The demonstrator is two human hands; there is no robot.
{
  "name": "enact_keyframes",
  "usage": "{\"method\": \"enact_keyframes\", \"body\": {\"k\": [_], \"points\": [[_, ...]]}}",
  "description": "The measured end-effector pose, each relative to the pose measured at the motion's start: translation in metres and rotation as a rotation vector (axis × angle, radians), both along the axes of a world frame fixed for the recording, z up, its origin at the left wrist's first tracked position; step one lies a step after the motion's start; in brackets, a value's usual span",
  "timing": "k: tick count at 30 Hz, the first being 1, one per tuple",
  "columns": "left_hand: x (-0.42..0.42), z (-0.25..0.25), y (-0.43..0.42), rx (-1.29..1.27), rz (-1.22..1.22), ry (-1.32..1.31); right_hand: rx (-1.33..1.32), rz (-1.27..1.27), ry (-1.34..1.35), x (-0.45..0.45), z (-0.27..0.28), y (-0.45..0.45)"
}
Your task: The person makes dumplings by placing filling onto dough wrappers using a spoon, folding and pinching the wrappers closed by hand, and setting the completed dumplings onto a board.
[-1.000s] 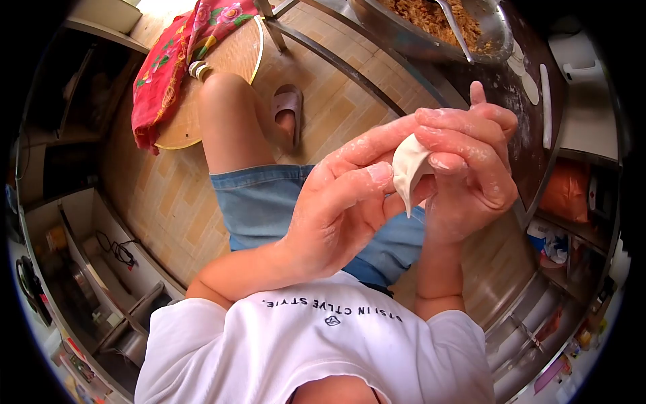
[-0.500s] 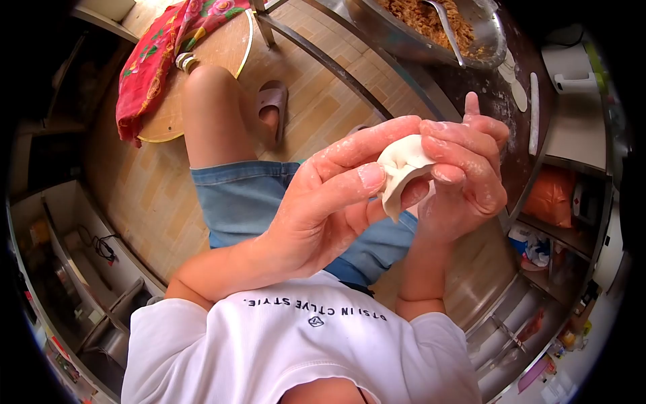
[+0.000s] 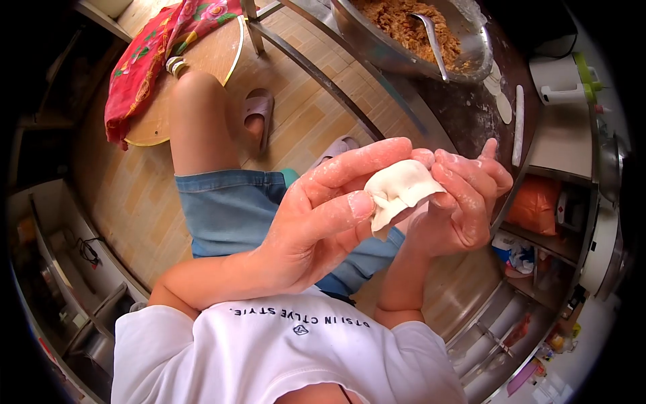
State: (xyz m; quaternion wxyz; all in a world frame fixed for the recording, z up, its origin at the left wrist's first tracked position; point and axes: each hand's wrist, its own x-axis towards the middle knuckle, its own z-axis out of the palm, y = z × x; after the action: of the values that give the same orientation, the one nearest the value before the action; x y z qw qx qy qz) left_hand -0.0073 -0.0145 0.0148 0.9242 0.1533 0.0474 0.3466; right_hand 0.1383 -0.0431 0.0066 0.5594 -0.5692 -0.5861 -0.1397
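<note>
A half-folded dumpling (image 3: pixel 404 183) of pale dough is held up in front of my chest, between both hands. At its left end a pleat shows, where the thumb and fingers of my left hand (image 3: pixel 315 214) pinch the edge. My right hand (image 3: pixel 464 192) grips the right end with thumb and bent fingers, its little finger sticking out. Along the lower side the dough edge hangs loose; the filling inside cannot be made out. White flour dusts the fingers of both hands.
A metal bowl (image 3: pixel 363 42) of minced filling (image 3: pixel 404 30) with a spoon (image 3: pixel 433 44) stands on the dark floured table (image 3: pixel 464 118). Flat dough wrappers (image 3: pixel 503 108) and a white rolling pin (image 3: pixel 517 126) lie beside it. A red floral cloth (image 3: pixel 145 81) covers part of a round board (image 3: pixel 202 87).
Both hands and the dumpling have come slightly lower in view. The dumpling is turned so more of its smooth upper side shows. The surroundings have shifted left as the camera turned.
</note>
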Motion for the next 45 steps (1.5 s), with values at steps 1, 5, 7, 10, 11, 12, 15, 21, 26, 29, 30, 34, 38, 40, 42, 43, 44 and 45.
{"method": "enact_keyframes", "body": {"k": [1, 5, 7, 10, 11, 12, 15, 21, 26, 29, 30, 34, 38, 40, 42, 43, 44, 45], "points": [[0.0, 0.002, 0.001, -0.001, -0.007, 0.021, -0.023, -0.004, -0.045, 0.005, -0.001, -0.006], [-0.004, 0.007, 0.004, 0.04, -0.041, 0.108, 0.004, -0.004, 0.124, -0.005, 0.005, 0.001], [-0.007, 0.009, 0.005, 0.031, -0.064, 0.12, 0.008, 0.054, 0.105, -0.005, 0.009, 0.0], [-0.011, 0.013, 0.005, 0.039, -0.11, 0.198, -0.037, 0.179, -0.003, 0.005, 0.014, -0.004], [-0.012, 0.015, 0.006, 0.045, -0.115, 0.231, -0.055, 0.212, -0.011, 0.007, 0.014, -0.004], [-0.012, 0.015, 0.008, 0.074, -0.11, 0.26, -0.073, 0.244, -0.018, 0.009, 0.015, -0.005], [-0.013, 0.016, 0.012, 0.147, -0.127, 0.333, -0.07, 0.308, 0.028, 0.005, 0.016, 0.002], [-0.021, 0.028, 0.017, 0.198, -0.205, 0.44, -0.22, 0.336, -0.108, 0.011, 0.025, -0.004], [-0.025, 0.036, 0.027, 0.109, -0.335, 0.413, -0.328, 0.425, -0.074, 0.01, 0.036, 0.0], [-0.027, 0.034, 0.029, 0.133, -0.372, 0.387, -0.388, 0.517, -0.19, 0.018, 0.039, 0.0], [-0.028, 0.031, 0.029, 0.032, -0.374, 0.291, -0.416, 0.541, -0.209, 0.019, 0.041, 0.0], [-0.032, 0.025, 0.031, 0.001, -0.4, 0.284, -0.459, 0.656, -0.109, 0.012, 0.043, 0.008], [-0.033, 0.026, 0.034, 0.128, -0.456, 0.376, -0.413, 0.799, -0.269, 0.019, 0.039, 0.014], [-0.036, 0.025, 0.035, 0.08, -0.452, 0.388, -0.46, 0.794, -0.239, 0.016, 0.042, 0.015], [-0.036, 0.023, 0.037, 0.081, -0.454, 0.377, -0.498, 0.792, -0.202, 0.009, 0.046, 0.016], [-0.036, 0.022, 0.038, 0.103, -0.46, 0.362, -0.496, 0.812, -0.202, 0.007, 0.046, 0.016], [-0.035, 0.022, 0.037, 0.108, -0.462, 0.364, -0.494, 0.832, -0.202, 0.006, 0.046, 0.017], [-0.034, 0.022, 0.037, 0.112, -0.465, 0.366, -0.481, 0.887, -0.258, 0.01, 0.046, 0.02]]}}
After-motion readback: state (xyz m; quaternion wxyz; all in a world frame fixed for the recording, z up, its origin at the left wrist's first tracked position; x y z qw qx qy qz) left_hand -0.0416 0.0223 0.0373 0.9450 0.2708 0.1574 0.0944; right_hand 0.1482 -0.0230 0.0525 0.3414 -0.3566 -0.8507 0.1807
